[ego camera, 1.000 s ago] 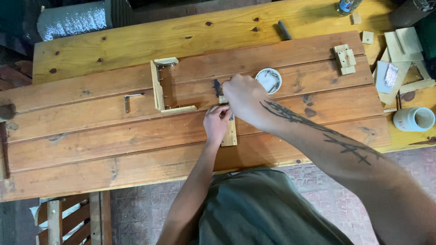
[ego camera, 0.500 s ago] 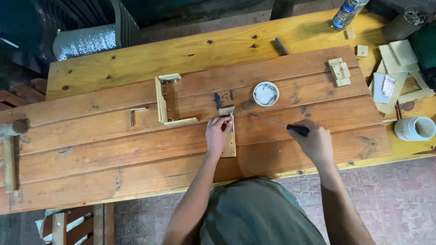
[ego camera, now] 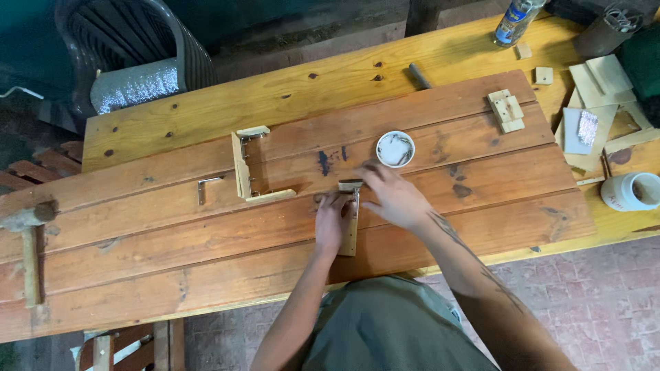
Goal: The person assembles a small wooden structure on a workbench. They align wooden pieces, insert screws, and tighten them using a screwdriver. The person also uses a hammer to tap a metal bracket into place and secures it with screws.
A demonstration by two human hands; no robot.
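A small L-shaped piece made of two light wood strips lies on the brown plank tabletop near its front edge. My left hand presses on the strip from the left side. My right hand rests at the strip's top corner, fingers spread toward a metal bracket there. Whether the right hand holds anything small is hidden. A small white round tub stands just beyond the right hand.
A U-shaped wooden frame with metal corner brackets lies to the left, a loose metal angle bracket beside it. Wood offcuts, a white cup, a plastic bottle and a mallet lie around the edges.
My right hand moved from the strip out to the right holding a dark tool, then came back to the strip's top corner. The left hand stayed on the strip.
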